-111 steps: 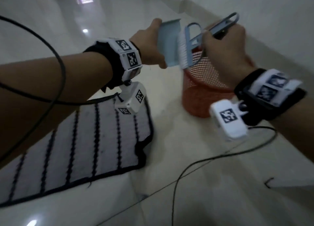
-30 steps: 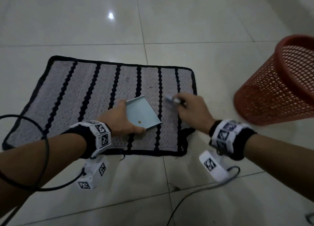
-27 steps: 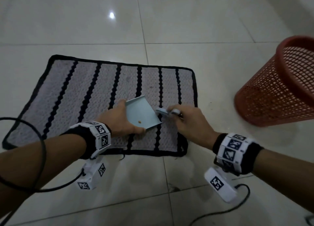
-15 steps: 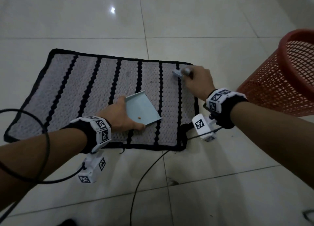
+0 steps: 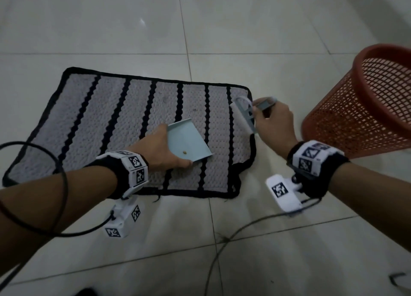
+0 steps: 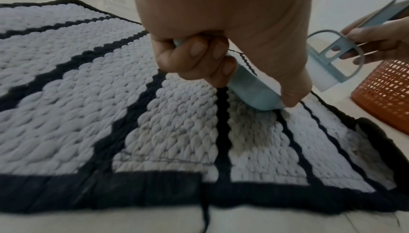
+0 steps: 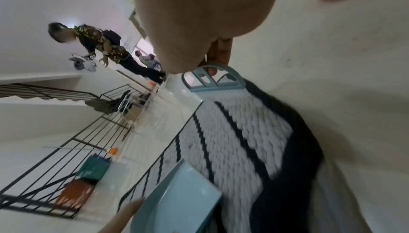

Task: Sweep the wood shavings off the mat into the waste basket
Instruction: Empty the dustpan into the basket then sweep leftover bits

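A grey mat (image 5: 124,126) with black stripes lies on the tiled floor. My left hand (image 5: 160,151) grips a light blue dustpan (image 5: 188,143) resting on the mat's near right part; fingers curl round its handle (image 6: 250,86). One small brown shaving (image 5: 184,152) lies in the pan. My right hand (image 5: 273,122) holds a light blue brush (image 5: 243,113) by its handle, bristles down on the mat's right edge (image 7: 218,95). The orange mesh waste basket (image 5: 364,104) stands to the right of the mat.
Black cables (image 5: 240,231) trail over the floor tiles near me and loop round my left arm. In the right wrist view a stair railing (image 7: 73,142) and a person (image 7: 97,48) stand far off. The mat's near right corner (image 5: 243,162) is rucked.
My right hand has drawn the brush from the mat's far right corner back and down along the right edge. The left hand and dustpan have stayed put.
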